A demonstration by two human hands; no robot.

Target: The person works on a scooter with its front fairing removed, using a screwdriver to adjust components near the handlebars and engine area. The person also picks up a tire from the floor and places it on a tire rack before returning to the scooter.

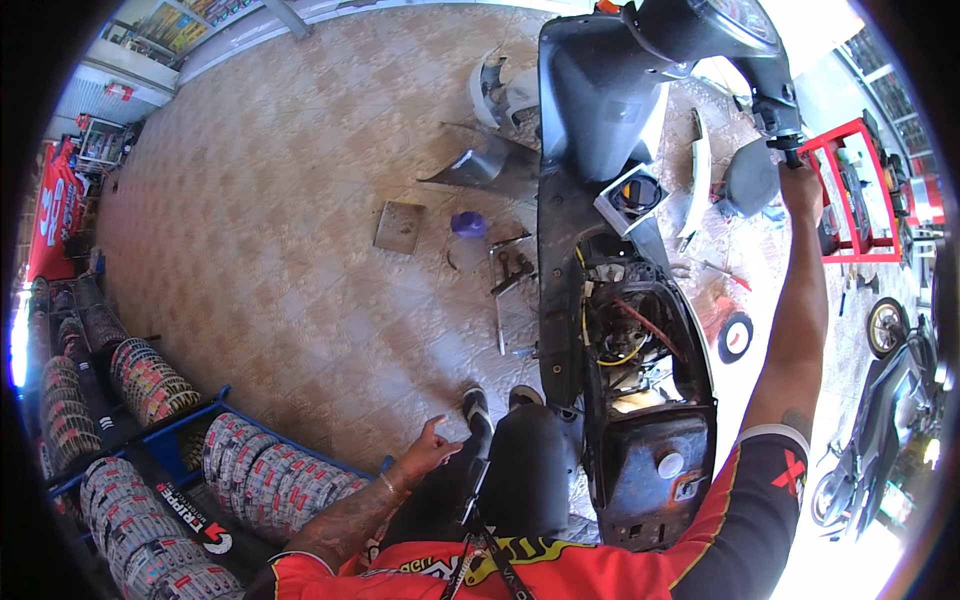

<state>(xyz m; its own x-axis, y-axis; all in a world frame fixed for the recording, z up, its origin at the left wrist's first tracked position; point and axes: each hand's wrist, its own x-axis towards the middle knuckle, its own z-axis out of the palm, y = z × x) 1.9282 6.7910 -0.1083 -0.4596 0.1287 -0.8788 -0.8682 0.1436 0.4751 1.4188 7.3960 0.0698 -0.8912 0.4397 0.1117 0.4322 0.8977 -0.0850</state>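
Observation:
A partly stripped scooter stands in front of me, its dark front panel [595, 100] and handlebar cover [700, 35] at the top. The open body cavity [640, 335] shows the engine, a yellow hose and a red hose. Behind it sits a metal fuel tank [655, 460] with a pale round cap. My right arm stretches forward, and my right hand [802, 190] is closed round the right handlebar grip [788, 152]. My left hand [430, 450] is above my thigh, holding nothing, fingers apart. A small open box [632, 198] with a dark round part rests on the scooter's floorboard.
Wrapped tyres [270, 475] fill a blue rack at the lower left. Left of the scooter lie body panels [490, 165], a flat square piece [400, 227], a purple item [468, 223] and metal parts. A red tool cart [855, 195], a small wheel [735, 338] and a motorcycle [880, 430] stand right.

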